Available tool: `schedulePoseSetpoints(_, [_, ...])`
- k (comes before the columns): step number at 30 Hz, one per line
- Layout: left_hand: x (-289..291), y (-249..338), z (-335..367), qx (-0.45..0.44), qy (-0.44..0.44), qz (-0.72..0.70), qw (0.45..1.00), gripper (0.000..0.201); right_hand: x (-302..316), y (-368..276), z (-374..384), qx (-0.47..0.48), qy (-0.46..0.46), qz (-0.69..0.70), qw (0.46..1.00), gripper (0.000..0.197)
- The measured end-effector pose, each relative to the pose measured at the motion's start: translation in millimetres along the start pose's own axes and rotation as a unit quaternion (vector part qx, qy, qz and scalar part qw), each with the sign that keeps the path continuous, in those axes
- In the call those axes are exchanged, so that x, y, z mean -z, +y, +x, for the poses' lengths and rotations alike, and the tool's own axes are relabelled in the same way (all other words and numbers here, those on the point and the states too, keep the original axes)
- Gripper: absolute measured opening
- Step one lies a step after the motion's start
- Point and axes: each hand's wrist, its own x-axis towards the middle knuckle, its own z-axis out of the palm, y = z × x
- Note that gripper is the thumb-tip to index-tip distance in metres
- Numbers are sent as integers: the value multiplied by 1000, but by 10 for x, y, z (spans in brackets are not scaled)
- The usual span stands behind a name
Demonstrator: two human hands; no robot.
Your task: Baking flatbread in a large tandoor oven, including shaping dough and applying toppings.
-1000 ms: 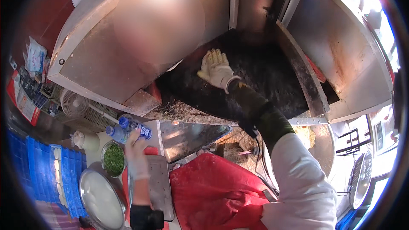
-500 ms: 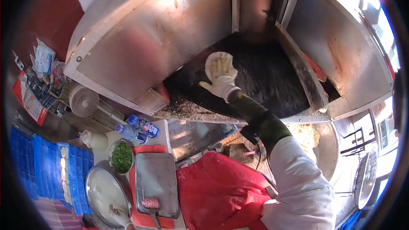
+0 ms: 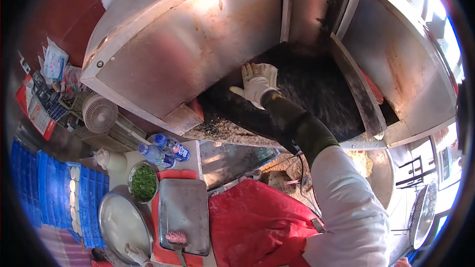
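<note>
Two hands show: the gloved right hand [image 3: 258, 85] lies flat and open against the black inner wall [image 3: 316, 89] of the oven. Below that oven, the left hand [image 3: 134, 252] touches a white-filled round pan [image 3: 121, 222]; its grip is unclear. Beside it, a bowl [image 3: 144, 182] holds chopped greens.

Right hand [image 3: 258, 85], in a pale work glove, lies flat with fingers spread and pointing toward 12 o'clock, pressed against the black, soot-crusted inner wall of the oven [image 3: 316, 94]. A dark sleeve covers the forearm, which runs back toward 5 o'clock. The oven wall is dark and rough, framed by steel panels; pale crumbly residue lies along its lip at 7 o'clock of the hand. Left hand [image 3: 134, 253], also gloved, lies at the frame's lower edge, touching the round white tray [image 3: 118, 220].
</note>
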Motion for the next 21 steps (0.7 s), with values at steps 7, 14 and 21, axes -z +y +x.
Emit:
schedulePoseSetpoints(7, [-45, 112, -5, -29, 40, 3, 999, 36, 132, -621, -693, -74, -79, 51, 993, 108])
schedulePoseSetpoints(14, [-97, 310, 28, 33, 1, -91, 995, 35, 213, -549, -1185, 116, 32, 141, 983, 103])
schedulePoseSetpoints(21, [28, 439, -22, 26, -1, -40, 999, 33, 248, -191, -1564, -71, 26, 84, 994, 97])
